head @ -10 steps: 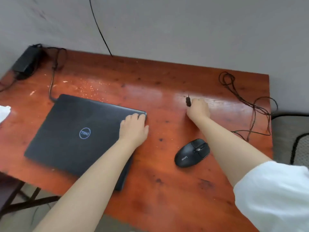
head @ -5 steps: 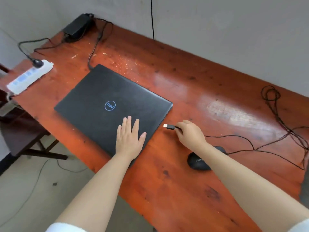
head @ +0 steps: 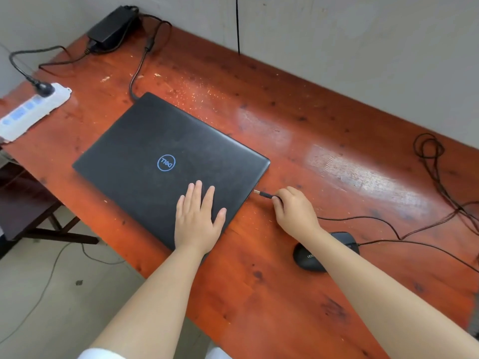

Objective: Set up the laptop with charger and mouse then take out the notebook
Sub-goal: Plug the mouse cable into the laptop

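A closed black laptop (head: 155, 141) lies on the red-brown wooden table (head: 298, 130). My left hand (head: 198, 218) rests flat on its lid near the right front corner, fingers spread. My right hand (head: 294, 211) pinches the mouse's USB plug (head: 263, 194), whose metal tip sits right at the laptop's right side edge. The black mouse (head: 311, 256) lies partly under my right forearm, its thin cable (head: 368, 218) trailing right. The charger brick (head: 111, 27) sits at the far left corner, its cord (head: 137, 71) running to the laptop's back corner. No notebook is in view.
A white power strip (head: 31, 110) with one black plug in it lies at the table's left end. The mouse cable loops in a tangle (head: 430, 151) at the far right. A grey wall stands behind the table; a dark bench (head: 23, 200) stands lower left.
My right hand has carried the USB plug left from the table's middle to the laptop's right edge. My left hand slid from the lid's corner to lie flat on it. The view shifted left.
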